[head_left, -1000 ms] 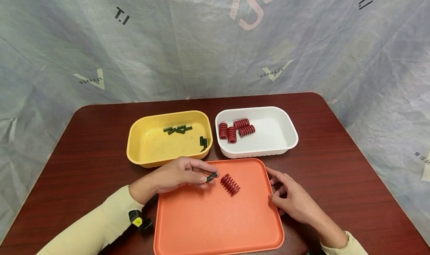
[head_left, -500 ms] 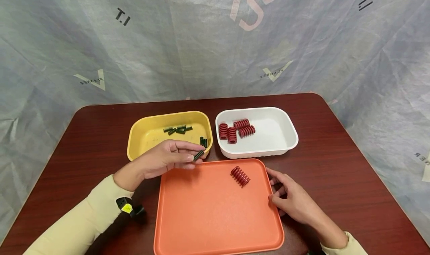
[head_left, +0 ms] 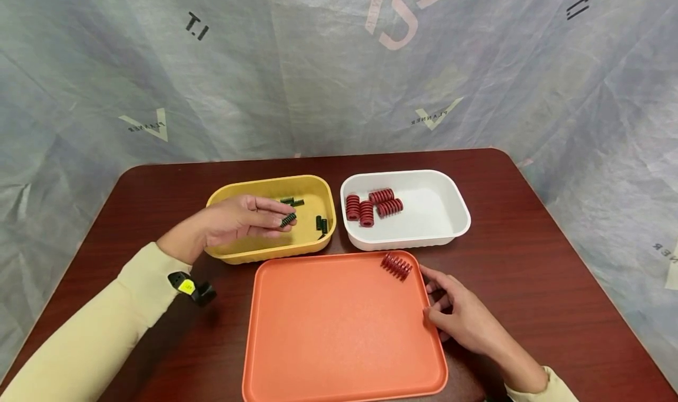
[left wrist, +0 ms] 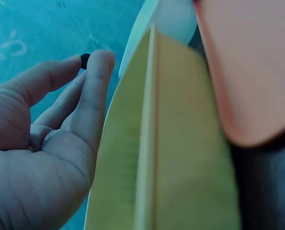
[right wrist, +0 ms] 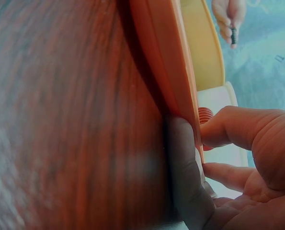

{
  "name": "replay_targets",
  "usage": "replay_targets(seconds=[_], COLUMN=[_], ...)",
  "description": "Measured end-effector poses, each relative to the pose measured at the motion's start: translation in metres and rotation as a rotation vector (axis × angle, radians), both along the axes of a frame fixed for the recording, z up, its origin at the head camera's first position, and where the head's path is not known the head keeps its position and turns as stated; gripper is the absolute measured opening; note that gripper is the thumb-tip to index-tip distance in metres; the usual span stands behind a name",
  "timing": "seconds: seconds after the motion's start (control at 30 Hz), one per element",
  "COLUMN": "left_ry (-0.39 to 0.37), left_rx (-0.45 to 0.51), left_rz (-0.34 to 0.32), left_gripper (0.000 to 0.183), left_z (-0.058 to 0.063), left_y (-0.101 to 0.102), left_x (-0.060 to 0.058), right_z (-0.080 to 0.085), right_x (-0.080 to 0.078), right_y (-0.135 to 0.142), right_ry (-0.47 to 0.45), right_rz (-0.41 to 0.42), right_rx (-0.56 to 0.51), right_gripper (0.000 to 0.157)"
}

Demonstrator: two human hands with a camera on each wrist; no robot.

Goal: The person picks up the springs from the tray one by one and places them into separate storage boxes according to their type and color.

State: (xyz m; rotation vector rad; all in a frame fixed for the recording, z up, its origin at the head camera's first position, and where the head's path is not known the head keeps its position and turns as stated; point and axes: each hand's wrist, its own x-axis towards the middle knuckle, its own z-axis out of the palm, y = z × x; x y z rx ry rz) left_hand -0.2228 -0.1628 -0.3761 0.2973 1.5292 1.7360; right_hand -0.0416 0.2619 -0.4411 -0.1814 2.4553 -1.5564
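Note:
My left hand (head_left: pixel 233 221) pinches a small dark green spring (head_left: pixel 288 219) between thumb and fingertips, above the yellow bin (head_left: pixel 275 252). In the left wrist view only a dark end of that spring (left wrist: pixel 85 61) shows. My right hand (head_left: pixel 462 314) grips the right rim of the orange tray (head_left: pixel 344 331); the right wrist view shows the thumb on one side of the rim and fingers on the other. A single red spring (head_left: pixel 396 266) lies in the tray's far right corner.
Several green springs (head_left: pixel 321 224) lie in the yellow bin, some hidden behind my left hand. A white bin (head_left: pixel 429 213) beside it holds several larger red springs (head_left: pixel 389 207) at its left. The brown table (head_left: pixel 535 261) extends around everything, with a printed curtain (head_left: pixel 339 96) behind.
My left hand has carried the green spring leftward and away from the tray to above the yellow bin. The red spring has shifted to the tray's far right corner. My right hand stayed put.

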Motion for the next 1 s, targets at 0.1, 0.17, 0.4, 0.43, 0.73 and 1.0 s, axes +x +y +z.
replay_targets(seconds=[0.1, 0.17, 0.4, 0.43, 0.73, 1.0], left_ry=[0.024, 0.022, -0.009, -0.008, 0.0, 0.003], left_rx=[-0.059, -0.095, -0.199, -0.209, -0.318, -0.374], left_rz=[-0.025, -0.034, -0.08, -0.09, -0.143, -0.186], left_gripper=[0.048, 0.049, 0.048, 0.047, 0.047, 0.047], left_z=[0.001, 0.002, 0.006, 0.007, 0.007, -0.002], left_y=[-0.007, -0.009, -0.01, -0.01, -0.008, -0.008], left_x=[-0.013, -0.021, -0.046, -0.048, -0.063, -0.074], right_z=[0.0, 0.0, 0.0, 0.0, 0.0, 0.0], right_x=[0.0, 0.0, -0.001, -0.001, -0.001, -0.001], right_y=[0.0, -0.001, 0.0, 0.0, -0.002, -0.001], right_ry=[0.003, 0.003, 0.002, 0.001, 0.001, -0.001], right_rz=[0.001, 0.003, 0.0, -0.001, 0.0, 0.0], right_rx=[0.006, 0.005, 0.006, 0.007, 0.001, 0.004], right_gripper=[0.077, 0.077, 0.077, 0.077, 0.077, 0.078])
